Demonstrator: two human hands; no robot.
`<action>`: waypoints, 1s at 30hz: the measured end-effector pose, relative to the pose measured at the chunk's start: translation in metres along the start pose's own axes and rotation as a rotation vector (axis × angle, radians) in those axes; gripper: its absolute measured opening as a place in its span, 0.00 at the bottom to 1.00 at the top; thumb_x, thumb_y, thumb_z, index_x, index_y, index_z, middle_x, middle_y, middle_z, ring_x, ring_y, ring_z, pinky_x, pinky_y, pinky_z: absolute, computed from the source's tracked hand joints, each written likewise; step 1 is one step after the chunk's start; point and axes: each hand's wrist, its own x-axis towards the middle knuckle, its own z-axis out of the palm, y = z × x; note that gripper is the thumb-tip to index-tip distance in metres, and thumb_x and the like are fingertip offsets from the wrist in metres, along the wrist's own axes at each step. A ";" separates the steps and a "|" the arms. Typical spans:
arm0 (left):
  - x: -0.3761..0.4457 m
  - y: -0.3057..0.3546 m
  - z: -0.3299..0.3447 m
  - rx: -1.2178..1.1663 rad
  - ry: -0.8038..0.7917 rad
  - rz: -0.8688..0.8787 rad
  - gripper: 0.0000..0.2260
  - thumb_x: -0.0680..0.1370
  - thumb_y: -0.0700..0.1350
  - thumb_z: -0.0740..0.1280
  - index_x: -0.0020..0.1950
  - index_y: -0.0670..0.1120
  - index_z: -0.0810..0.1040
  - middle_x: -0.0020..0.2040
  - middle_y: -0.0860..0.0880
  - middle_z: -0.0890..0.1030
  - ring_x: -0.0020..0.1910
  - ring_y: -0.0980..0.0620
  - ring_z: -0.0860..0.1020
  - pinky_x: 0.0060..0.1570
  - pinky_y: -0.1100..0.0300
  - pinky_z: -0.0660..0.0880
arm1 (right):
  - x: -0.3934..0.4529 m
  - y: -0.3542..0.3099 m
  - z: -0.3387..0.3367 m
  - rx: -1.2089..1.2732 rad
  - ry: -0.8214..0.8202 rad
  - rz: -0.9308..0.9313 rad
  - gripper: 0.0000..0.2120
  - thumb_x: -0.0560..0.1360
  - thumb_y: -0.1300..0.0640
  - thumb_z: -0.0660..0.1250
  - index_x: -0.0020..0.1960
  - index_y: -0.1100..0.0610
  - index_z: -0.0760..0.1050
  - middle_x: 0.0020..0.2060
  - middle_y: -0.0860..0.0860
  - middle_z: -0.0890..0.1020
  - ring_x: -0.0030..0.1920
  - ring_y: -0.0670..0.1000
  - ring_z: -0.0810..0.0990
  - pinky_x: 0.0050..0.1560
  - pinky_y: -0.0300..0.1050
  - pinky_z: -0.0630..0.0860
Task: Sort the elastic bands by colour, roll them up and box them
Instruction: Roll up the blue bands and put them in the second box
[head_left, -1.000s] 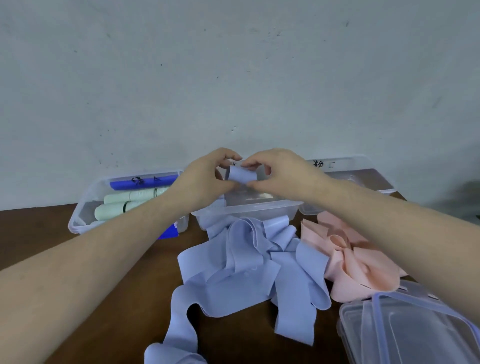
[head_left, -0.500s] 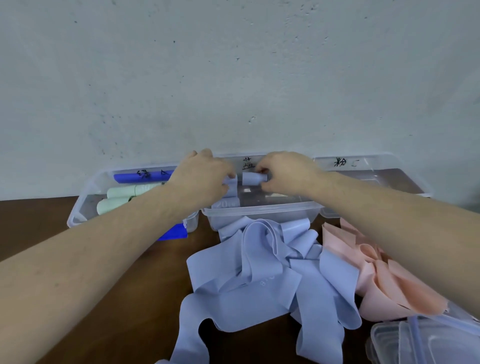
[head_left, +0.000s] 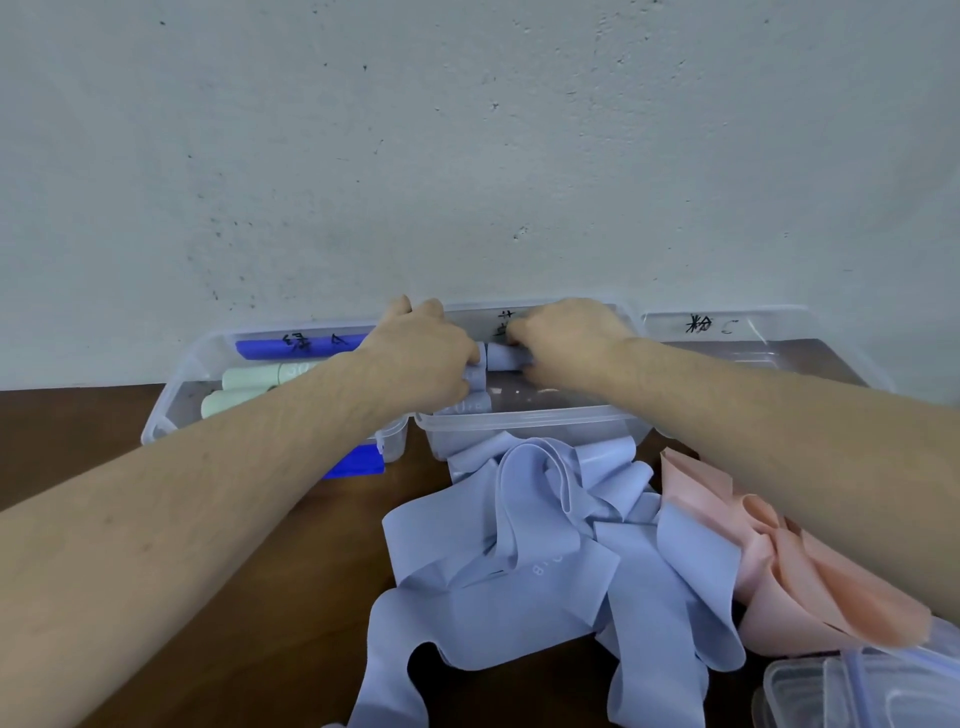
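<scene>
Both hands reach into the middle clear box (head_left: 524, 418) at the wall. My right hand (head_left: 566, 338) grips a rolled lilac band (head_left: 501, 356) inside it. My left hand (head_left: 421, 364) holds the roll's left end, fingers curled over another lilac roll (head_left: 475, 384) below. A heap of loose lilac bands (head_left: 524, 561) lies on the table in front of the box. Loose pink bands (head_left: 769, 561) lie to its right. The left box (head_left: 171, 410) holds mint-green rolls (head_left: 249, 376) and a dark blue band (head_left: 301, 345).
A third clear box (head_left: 779, 325), labelled in black marker, stands at the right by the wall. Stacked clear lids (head_left: 857, 691) sit at the lower right corner. A dark blue piece (head_left: 356, 462) lies under the left box. The table (head_left: 260, 649) is dark brown wood.
Both hands have carried the lilac roll from above the middle box forward and down into it. The view has shifted closer to the boxes.
</scene>
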 end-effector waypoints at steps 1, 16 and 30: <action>0.000 0.000 0.000 -0.008 -0.003 0.000 0.10 0.81 0.52 0.58 0.58 0.56 0.77 0.44 0.53 0.71 0.54 0.49 0.66 0.49 0.51 0.57 | 0.000 -0.001 -0.002 -0.005 -0.009 0.005 0.10 0.77 0.55 0.64 0.58 0.53 0.75 0.54 0.54 0.81 0.53 0.59 0.80 0.40 0.46 0.65; -0.003 -0.002 -0.008 -0.052 0.022 -0.031 0.15 0.81 0.55 0.58 0.66 0.59 0.75 0.53 0.52 0.79 0.59 0.49 0.68 0.50 0.51 0.57 | -0.002 0.007 0.001 0.364 -0.023 0.103 0.16 0.73 0.54 0.71 0.60 0.52 0.76 0.47 0.51 0.80 0.44 0.52 0.74 0.41 0.43 0.68; -0.051 0.023 -0.026 -0.205 0.205 -0.036 0.13 0.82 0.53 0.58 0.62 0.58 0.79 0.61 0.56 0.79 0.61 0.50 0.70 0.60 0.55 0.65 | -0.050 0.007 -0.024 0.385 0.024 0.109 0.16 0.78 0.50 0.65 0.64 0.49 0.77 0.55 0.50 0.82 0.56 0.53 0.78 0.45 0.42 0.69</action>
